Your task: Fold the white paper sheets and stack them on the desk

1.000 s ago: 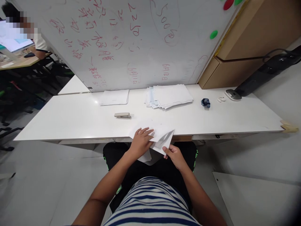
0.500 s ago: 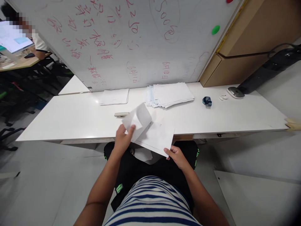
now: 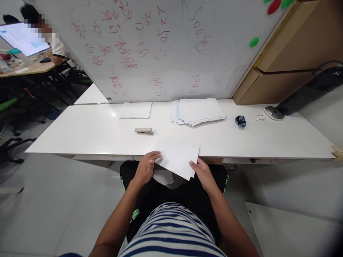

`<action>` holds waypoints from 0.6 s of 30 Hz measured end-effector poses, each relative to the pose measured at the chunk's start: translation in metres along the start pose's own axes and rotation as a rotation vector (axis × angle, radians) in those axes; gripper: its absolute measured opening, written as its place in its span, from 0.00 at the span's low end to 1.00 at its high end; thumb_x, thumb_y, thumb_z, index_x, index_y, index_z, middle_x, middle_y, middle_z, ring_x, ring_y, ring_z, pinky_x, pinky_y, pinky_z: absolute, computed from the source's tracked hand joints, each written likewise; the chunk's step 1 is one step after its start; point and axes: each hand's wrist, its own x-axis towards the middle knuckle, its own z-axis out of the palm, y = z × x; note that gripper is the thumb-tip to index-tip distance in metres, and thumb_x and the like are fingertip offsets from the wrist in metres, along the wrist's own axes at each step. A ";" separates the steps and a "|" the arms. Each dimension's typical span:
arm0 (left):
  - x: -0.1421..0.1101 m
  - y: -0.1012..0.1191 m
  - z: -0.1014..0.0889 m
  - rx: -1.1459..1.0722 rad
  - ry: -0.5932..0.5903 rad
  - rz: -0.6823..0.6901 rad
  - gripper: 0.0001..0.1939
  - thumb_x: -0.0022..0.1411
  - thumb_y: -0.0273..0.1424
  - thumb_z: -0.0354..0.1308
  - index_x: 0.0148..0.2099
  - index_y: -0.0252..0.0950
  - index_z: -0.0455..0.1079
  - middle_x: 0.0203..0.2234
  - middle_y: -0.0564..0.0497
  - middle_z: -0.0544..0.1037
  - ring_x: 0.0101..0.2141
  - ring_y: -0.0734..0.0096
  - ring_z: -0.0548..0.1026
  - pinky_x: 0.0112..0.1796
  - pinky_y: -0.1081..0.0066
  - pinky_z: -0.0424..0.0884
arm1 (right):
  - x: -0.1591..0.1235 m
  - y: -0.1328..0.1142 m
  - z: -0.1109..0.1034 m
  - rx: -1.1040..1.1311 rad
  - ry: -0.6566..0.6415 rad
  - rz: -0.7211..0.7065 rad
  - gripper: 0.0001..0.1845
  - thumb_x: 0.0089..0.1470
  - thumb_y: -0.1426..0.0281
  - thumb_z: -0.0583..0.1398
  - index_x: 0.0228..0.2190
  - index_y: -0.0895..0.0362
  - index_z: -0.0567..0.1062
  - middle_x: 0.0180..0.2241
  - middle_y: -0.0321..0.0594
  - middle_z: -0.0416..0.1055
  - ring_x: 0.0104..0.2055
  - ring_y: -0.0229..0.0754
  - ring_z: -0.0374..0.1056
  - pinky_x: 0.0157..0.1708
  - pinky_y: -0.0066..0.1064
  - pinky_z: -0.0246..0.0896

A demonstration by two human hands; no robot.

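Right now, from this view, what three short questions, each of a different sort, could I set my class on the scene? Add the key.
1. True or false: the right hand grips the sheets near their edge.
2. What is the red magnet on? (a) desk (b) whiteboard (c) box
3. Fill in: the beige ____ lies just in front of the thin stack.

Key: 1 true; 2 b; 3 stapler

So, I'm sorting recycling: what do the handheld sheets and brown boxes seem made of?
Sheets: matte white paper, judging by thin edges and crisp corners.
Boxes: probably cardboard, plain brown and dull, with creased edges; any coating is unclear.
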 end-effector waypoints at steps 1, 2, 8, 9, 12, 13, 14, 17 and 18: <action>-0.009 -0.003 0.002 -0.041 0.033 -0.024 0.34 0.69 0.49 0.29 0.50 0.36 0.73 0.50 0.42 0.74 0.53 0.60 0.68 0.55 0.57 0.62 | -0.001 -0.003 0.002 0.008 -0.011 0.007 0.28 0.46 0.54 0.66 0.46 0.56 0.74 0.39 0.44 0.78 0.38 0.48 0.74 0.43 0.40 0.66; -0.019 -0.005 0.004 -0.082 0.079 -0.047 0.35 0.69 0.49 0.29 0.48 0.36 0.74 0.48 0.42 0.75 0.52 0.60 0.70 0.54 0.57 0.64 | -0.003 -0.005 0.003 0.006 -0.017 0.019 0.28 0.46 0.55 0.66 0.45 0.56 0.74 0.40 0.44 0.78 0.39 0.49 0.74 0.43 0.40 0.65; -0.061 -0.019 0.029 -0.378 0.522 -0.616 0.23 0.63 0.48 0.51 0.50 0.37 0.70 0.49 0.44 0.73 0.51 0.60 0.70 0.52 0.61 0.65 | -0.016 -0.007 -0.003 -0.062 -0.100 0.115 0.23 0.49 0.57 0.64 0.44 0.56 0.76 0.40 0.42 0.78 0.39 0.48 0.73 0.41 0.37 0.65; -0.063 -0.020 0.030 -0.511 0.454 -0.735 0.24 0.61 0.47 0.56 0.53 0.38 0.68 0.50 0.44 0.73 0.51 0.59 0.70 0.53 0.61 0.65 | -0.018 -0.006 -0.004 -0.075 -0.126 0.120 0.22 0.49 0.57 0.64 0.44 0.55 0.76 0.39 0.42 0.78 0.38 0.48 0.73 0.40 0.37 0.65; -0.064 -0.020 0.026 -0.966 0.041 -0.900 0.27 0.58 0.46 0.60 0.54 0.34 0.68 0.47 0.40 0.76 0.47 0.57 0.74 0.49 0.60 0.68 | -0.022 -0.001 -0.006 -0.135 -0.185 0.132 0.22 0.50 0.57 0.64 0.44 0.56 0.76 0.39 0.41 0.78 0.37 0.47 0.73 0.38 0.35 0.65; -0.063 -0.019 0.025 -1.049 -0.074 -0.913 0.27 0.58 0.46 0.60 0.53 0.32 0.69 0.45 0.39 0.77 0.45 0.56 0.75 0.48 0.60 0.69 | -0.022 0.000 -0.006 -0.160 -0.197 0.137 0.22 0.50 0.57 0.63 0.44 0.56 0.76 0.39 0.41 0.78 0.37 0.47 0.73 0.37 0.36 0.65; -0.061 -0.017 0.023 -1.079 -0.151 -0.920 0.27 0.57 0.45 0.61 0.52 0.31 0.70 0.44 0.39 0.77 0.43 0.56 0.76 0.46 0.60 0.70 | -0.022 0.000 -0.005 -0.184 -0.202 0.137 0.22 0.51 0.56 0.62 0.45 0.56 0.76 0.39 0.42 0.78 0.37 0.48 0.73 0.37 0.36 0.65; -0.051 -0.011 0.018 -0.965 -0.203 -0.891 0.25 0.54 0.43 0.64 0.49 0.31 0.72 0.41 0.41 0.79 0.39 0.58 0.77 0.42 0.63 0.72 | -0.019 -0.002 -0.003 -0.266 -0.174 0.118 0.24 0.51 0.55 0.62 0.45 0.58 0.75 0.41 0.45 0.77 0.40 0.50 0.73 0.38 0.38 0.66; -0.046 -0.008 0.016 -0.909 -0.203 -0.851 0.24 0.55 0.44 0.64 0.48 0.31 0.73 0.40 0.42 0.79 0.39 0.59 0.77 0.41 0.64 0.72 | -0.018 -0.005 -0.002 -0.298 -0.146 0.103 0.24 0.50 0.55 0.63 0.44 0.58 0.76 0.42 0.46 0.77 0.41 0.51 0.73 0.39 0.39 0.67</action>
